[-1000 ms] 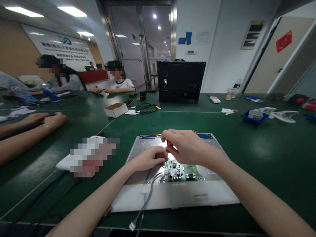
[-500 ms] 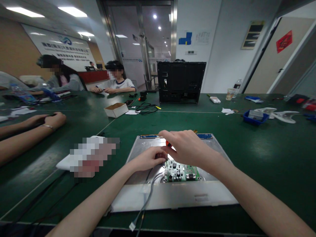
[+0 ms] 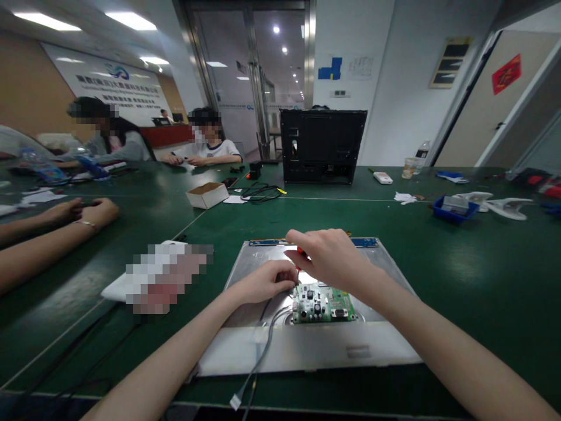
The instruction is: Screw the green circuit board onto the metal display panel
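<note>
A flat metal display panel point(image 3: 377, 345) lies before me with a green circuit board point(image 3: 324, 304) on it. My right hand point(image 3: 328, 254) is closed around the red handle of a screwdriver point(image 3: 301, 250), held roughly upright above the board's upper left corner. Most of the handle is hidden by my fingers. My left hand point(image 3: 274, 278) rests low beside that corner, fingertips pinched together near the screwdriver's lower end; what they grip is hidden. Grey cables point(image 3: 268, 345) run from the board's left side over the panel's front edge, ending in a white connector point(image 3: 235, 401).
A black monitor housing point(image 3: 324, 146) stands at the back. Left of the panel lies a white, blurred-out item point(image 3: 162, 275), with another person's hands point(image 3: 99, 213) beyond it. A small open box point(image 3: 207, 195), black cable point(image 3: 263, 192) and blue tray point(image 3: 454, 209) are farther off.
My right hand has shifted slightly upward on the screwdriver, its thumb lifted a little. My left hand stays almost where it was, and the panel and board keep their places.
</note>
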Motion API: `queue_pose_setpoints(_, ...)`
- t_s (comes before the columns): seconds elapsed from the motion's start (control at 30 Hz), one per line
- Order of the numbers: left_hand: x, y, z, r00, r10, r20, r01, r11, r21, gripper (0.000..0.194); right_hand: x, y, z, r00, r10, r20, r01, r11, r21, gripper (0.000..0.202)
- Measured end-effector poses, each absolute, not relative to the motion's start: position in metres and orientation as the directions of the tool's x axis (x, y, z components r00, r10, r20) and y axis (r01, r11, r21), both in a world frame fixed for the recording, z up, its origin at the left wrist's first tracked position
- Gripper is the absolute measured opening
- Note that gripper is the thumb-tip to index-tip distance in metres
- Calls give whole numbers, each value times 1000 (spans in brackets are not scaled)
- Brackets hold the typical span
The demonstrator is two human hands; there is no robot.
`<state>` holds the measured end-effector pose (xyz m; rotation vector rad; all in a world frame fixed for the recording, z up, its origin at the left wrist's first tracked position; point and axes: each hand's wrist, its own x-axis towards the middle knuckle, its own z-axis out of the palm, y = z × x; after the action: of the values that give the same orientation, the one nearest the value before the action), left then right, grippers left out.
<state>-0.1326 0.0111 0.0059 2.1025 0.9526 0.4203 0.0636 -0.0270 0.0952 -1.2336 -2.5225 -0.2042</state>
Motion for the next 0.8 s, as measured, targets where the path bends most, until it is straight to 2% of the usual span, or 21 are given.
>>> queue_pose_setpoints(0.23,-134,14,2,678,735,-13,469,-420,777,8,64,-24,94,-572,749,334,767,633,-105,17)
queue_pose_setpoints(0.43,-133,14,4,671,741,-19,478,-412,776,9,67,-25,96,-607,725,325,709,679,-190,28)
queue_pose_setpoints(0.63,-132,12,9,695,719,12,441,-440,782,3,71,-26,101,-594,756,275,730,650,-212,33)
queue_pose_setpoints(0.8,-132,11,8,699,715,13,437,-441,784,2,71,-26,102,-582,755,302,740,645,-190,22)
